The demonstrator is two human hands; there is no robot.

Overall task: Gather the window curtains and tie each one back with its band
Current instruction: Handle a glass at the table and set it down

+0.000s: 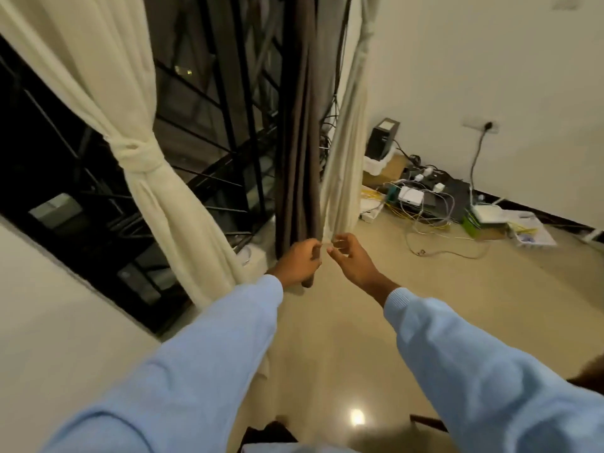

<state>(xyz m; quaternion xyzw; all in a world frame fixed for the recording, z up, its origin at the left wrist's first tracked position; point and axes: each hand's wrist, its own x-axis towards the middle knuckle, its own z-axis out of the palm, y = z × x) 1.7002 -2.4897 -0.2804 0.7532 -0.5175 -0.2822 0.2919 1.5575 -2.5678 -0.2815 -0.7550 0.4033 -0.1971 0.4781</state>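
A: So, status?
B: Left cream curtain (170,207) is done, band (137,152) knotted round its middle. Right cream curtain (346,152) hangs loose just beside the brown curtain (297,142), at the window's (209,103) right end.
A: Grips?
B: Left grip (299,263) and right grip (351,259) both look to pinch its lower edge, fingers curled. Bit blurred there.
A: Next step?
B: Probably fold the edge in pleats, bunch upward, keep the brown folds out. The cloth is soft, matte, limp and likely slips, so squeeze the bundle before wrapping. I can't see its band.
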